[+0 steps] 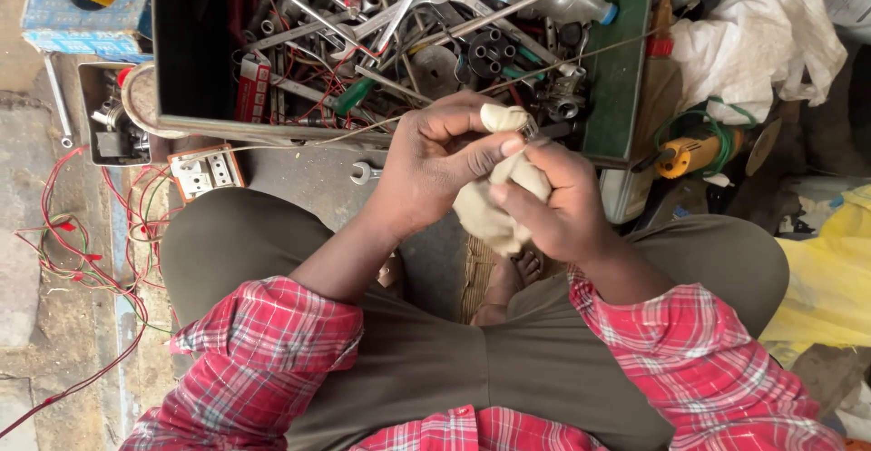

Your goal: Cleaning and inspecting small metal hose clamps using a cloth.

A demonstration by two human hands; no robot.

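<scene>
Seated cross-legged, red plaid sleeves, olive trousers. Both hands closed on a cream cloth (494,201) held above the lap. Right hand (553,210) cups the bunched lower part; left hand (435,156) pinches the upper fold, thumb across it. Small metal part (529,127) pokes out at the cloth's top, touching the fingertips; kind unclear. Just beyond: spanner (363,173) on the floor, then open toolbox (181,52) crammed with wrenches. Orange power tool (689,153) off right; red wires (82,260) left.
</scene>
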